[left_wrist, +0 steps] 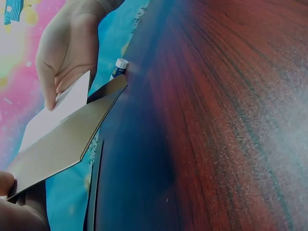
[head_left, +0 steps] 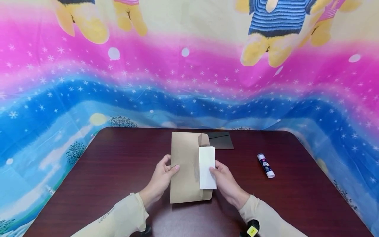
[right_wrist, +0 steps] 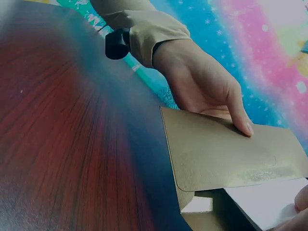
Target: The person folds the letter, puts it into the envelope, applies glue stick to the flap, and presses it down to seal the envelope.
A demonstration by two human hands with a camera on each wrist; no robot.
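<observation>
The brown envelope [head_left: 183,168] is held above a red-brown, wood-grained table [head_left: 118,148]; behind the envelope hangs a cloth [head_left: 189,77] printed with snowflakes on pink and blue. The left hand [head_left: 160,176] pinches the envelope's left edge; the right hand [head_left: 228,184] pinches a white paper [head_left: 206,168] at its opening. Right of the envelope lies a glue stick [head_left: 265,166], label too small to read; beyond it, rightward, a dark envelope [head_left: 222,142]. Lettering on the left sleeve [head_left: 118,220], toward the wearer from the envelope, is only partly legible: "Let's"

The envelope [head_left: 186,171] is tan, the paper [head_left: 206,161] white, the glue stick [head_left: 265,166] white and navy, the table [head_left: 118,168] red-brown, the backdrop [head_left: 189,79] snowflake-patterned pink and blue.
</observation>
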